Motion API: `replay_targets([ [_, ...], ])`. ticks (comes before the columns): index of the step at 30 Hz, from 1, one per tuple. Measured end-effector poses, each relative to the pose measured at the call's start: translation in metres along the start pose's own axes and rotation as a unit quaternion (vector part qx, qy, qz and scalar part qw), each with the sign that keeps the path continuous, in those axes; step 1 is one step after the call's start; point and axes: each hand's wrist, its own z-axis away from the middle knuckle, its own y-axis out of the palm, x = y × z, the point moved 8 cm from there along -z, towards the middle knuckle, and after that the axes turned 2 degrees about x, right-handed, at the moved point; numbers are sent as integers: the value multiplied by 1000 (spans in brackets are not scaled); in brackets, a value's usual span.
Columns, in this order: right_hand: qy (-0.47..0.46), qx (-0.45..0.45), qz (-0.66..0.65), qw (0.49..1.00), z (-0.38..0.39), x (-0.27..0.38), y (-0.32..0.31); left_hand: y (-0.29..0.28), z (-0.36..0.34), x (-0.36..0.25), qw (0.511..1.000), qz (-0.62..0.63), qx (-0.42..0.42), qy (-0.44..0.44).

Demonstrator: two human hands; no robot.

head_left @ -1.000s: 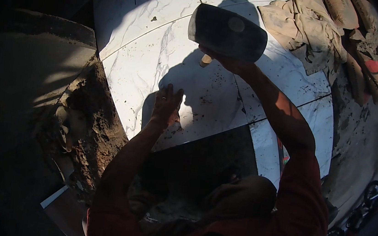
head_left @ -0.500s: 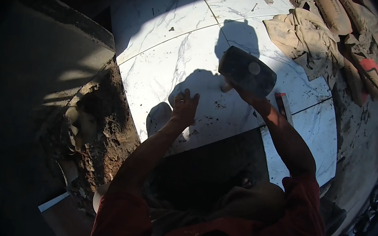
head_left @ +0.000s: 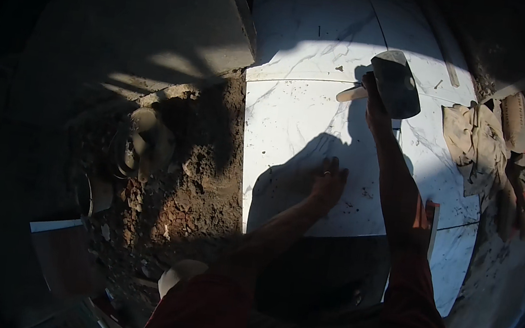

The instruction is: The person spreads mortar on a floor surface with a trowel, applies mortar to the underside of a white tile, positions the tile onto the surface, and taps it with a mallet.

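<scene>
White marbled floor tiles [head_left: 293, 113] with grey veins lie before me, crumbs of dirt scattered over them. My right hand [head_left: 376, 104] grips the handle of a rubber mallet, whose thick black head [head_left: 398, 87] is up near the joint between the far tiles. The pale wooden handle [head_left: 351, 94] sticks out to the left of the fist. Lower down, my left hand [head_left: 329, 185], with a ring on one finger, rests on the tile with its fingers stretched out, partly in my shadow. Nothing shows in it.
Broken soil and rubble [head_left: 204, 171] border the tiles on the left, with a pale pipe-like piece [head_left: 145, 120] in them. A crumpled beige cloth [head_left: 476, 135] and bags [head_left: 515, 123] lie at right. A straight bar [head_left: 432, 226] stands by my right forearm.
The view has swung, so the tiles sit further right. My right hand has carried the mallet farther from me and turned it. The left hand remains on the tile.
</scene>
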Motion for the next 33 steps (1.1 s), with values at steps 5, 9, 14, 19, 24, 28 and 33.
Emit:
replay_targets([
  [5,-94,89,78,988,7,14,115,11,9,40,975,127,-127,-134],
  [9,23,166,194,967,40,-58,156,25,4,66,896,419,41,-140],
  [14,78,231,126,962,29,-139,113,-19,-40,157,990,-74,46,-114],
  [19,133,254,14,958,71,-86,232,70,-8,279,934,-222,130,-247],
  [24,21,141,154,978,35,-42,211,4,-28,204,967,-34,180,-176],
  [28,41,166,145,975,49,-34,244,-34,3,207,960,21,205,-188],
  [33,-12,176,168,970,54,-12,254,-53,15,208,957,21,209,-201],
])
